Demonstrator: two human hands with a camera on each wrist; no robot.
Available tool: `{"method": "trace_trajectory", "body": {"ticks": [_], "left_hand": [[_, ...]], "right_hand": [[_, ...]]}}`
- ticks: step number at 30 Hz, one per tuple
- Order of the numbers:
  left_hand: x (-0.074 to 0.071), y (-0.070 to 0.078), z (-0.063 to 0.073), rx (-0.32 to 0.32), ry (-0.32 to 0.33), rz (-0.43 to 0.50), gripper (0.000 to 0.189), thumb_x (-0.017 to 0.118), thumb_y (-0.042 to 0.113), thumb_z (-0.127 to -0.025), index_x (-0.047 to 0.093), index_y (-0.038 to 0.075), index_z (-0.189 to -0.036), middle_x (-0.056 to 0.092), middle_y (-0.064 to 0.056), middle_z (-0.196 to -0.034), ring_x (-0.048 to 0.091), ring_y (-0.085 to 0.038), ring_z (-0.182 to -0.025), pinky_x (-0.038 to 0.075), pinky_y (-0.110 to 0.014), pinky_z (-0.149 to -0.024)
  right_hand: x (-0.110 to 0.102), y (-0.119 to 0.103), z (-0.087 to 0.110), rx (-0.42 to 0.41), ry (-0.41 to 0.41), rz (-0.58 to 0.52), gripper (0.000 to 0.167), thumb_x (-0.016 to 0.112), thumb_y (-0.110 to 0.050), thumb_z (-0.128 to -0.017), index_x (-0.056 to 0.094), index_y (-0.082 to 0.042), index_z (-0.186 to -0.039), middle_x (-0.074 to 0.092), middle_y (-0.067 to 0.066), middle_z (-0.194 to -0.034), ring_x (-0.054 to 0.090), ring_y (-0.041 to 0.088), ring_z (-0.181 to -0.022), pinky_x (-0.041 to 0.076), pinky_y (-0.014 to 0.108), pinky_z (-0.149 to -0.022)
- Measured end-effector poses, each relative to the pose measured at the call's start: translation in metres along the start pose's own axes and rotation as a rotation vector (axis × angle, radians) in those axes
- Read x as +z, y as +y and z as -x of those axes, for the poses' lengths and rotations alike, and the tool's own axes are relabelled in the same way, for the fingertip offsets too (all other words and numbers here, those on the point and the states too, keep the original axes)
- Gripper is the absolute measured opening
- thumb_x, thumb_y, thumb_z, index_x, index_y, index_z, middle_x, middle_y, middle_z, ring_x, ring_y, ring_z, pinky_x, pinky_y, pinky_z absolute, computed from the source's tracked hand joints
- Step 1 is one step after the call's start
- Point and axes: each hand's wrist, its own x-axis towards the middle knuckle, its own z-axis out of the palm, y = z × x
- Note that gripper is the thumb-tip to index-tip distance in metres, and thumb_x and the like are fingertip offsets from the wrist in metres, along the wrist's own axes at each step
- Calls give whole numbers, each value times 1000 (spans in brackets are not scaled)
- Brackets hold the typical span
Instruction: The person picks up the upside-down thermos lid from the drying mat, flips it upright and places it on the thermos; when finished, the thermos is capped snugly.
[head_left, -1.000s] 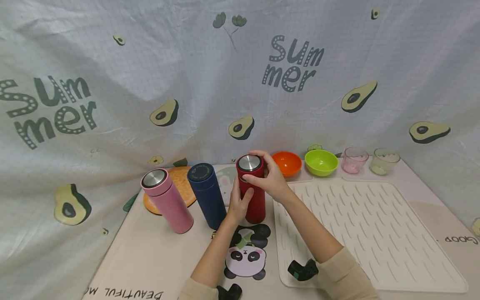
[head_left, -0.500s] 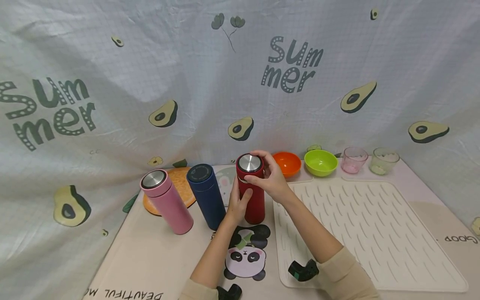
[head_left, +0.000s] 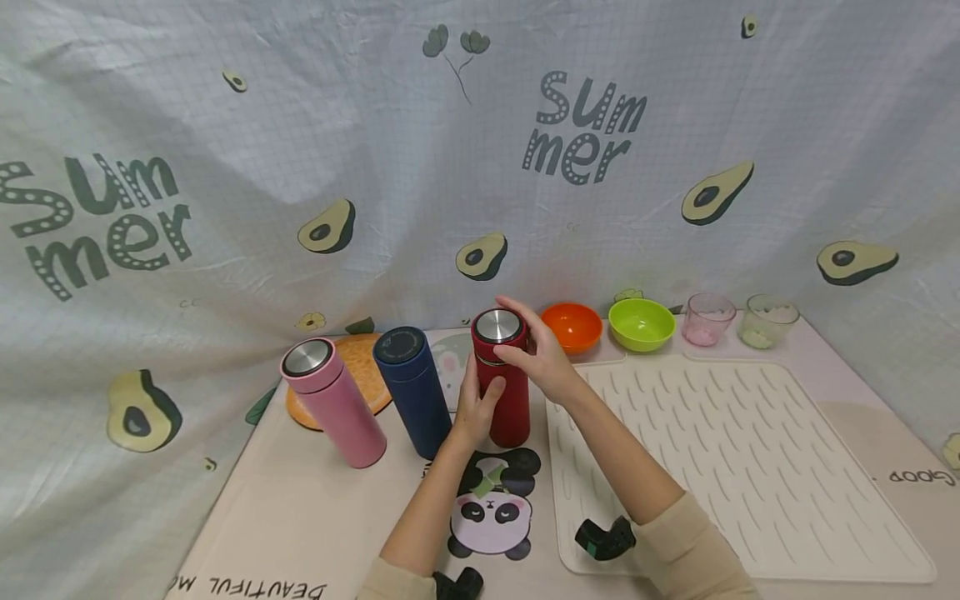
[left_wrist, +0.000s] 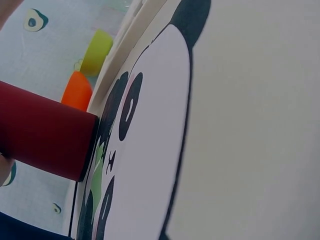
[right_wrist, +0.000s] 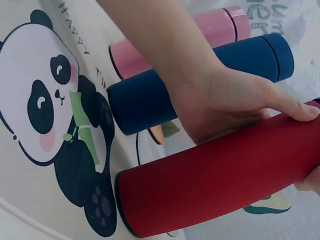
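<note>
with the left hand (head_left: 475,410) gripping the red flask (head_left: 504,392) body and the right hand (head_left: 542,354) clamped on its cap (head_left: 498,327), a hard twist could tip it left into the blue flask (head_left: 414,390).

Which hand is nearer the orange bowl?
Right. The right hand grips the red bottle's lid, just left of the orange bowl; the left hand holds the bottle's body, lower and farther left.

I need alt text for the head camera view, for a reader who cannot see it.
Two hands hold an upright red bottle: the left hand grips its body, the right hand its cap. A blue bottle and a pink bottle stand beside it.
</note>
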Motion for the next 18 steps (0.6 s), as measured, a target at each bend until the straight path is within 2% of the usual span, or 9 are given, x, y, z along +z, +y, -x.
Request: {"method": "trace_trajectory", "body": {"ticks": [3,6,9,12,15,18], "left_hand": [[0,0,1,2,7,1,83,40,57,-90,18,-7,-137,46,-29,-120,50,-37,-107,45,-42,-90],[0,2,1,-8,7,0,86,40,59,-89,16,-8,-138,45,-30,-122,49,-39,-108,44,-43,-90],[0,2,2,-20,2,-2,88,40,59,-88,14,-7,-139,43,-31,-124,47,-41,-110,43,-46,-91],[0,3,1,-27,-2,1,84,41,58,-89,16,-7,-138,43,-30,-124,47,-42,-110,42,-46,-92],[1,2,1,-22,0,6,82,41,56,-90,19,-8,-136,45,-30,-120,48,-42,-108,43,-43,-91],[1,1,1,-14,4,5,84,41,57,-89,20,-9,-135,45,-31,-119,48,-40,-107,44,-41,-90]], "right_hand": [[0,0,1,7,-12,-37,60,56,-8,-83,32,1,-137,41,21,-131,49,25,-108,45,30,-90],[1,-1,1,26,21,-22,58,60,-1,-80,35,1,-132,44,19,-124,48,24,-106,46,29,-88],[1,-1,0,44,38,7,63,66,0,-78,33,-2,-131,44,17,-122,48,25,-106,46,31,-89],[-1,-2,-1,58,7,-1,60,59,-7,-83,31,-3,-137,41,18,-129,47,27,-110,43,34,-92],[-2,-3,-2,69,-28,-31,58,51,-14,-85,31,0,-138,40,21,-131,47,26,-110,42,33,-93],[-2,-4,-3,76,-19,-43,55,54,-13,-84,35,3,-133,45,21,-124,50,23,-104,45,30,-88]]}}
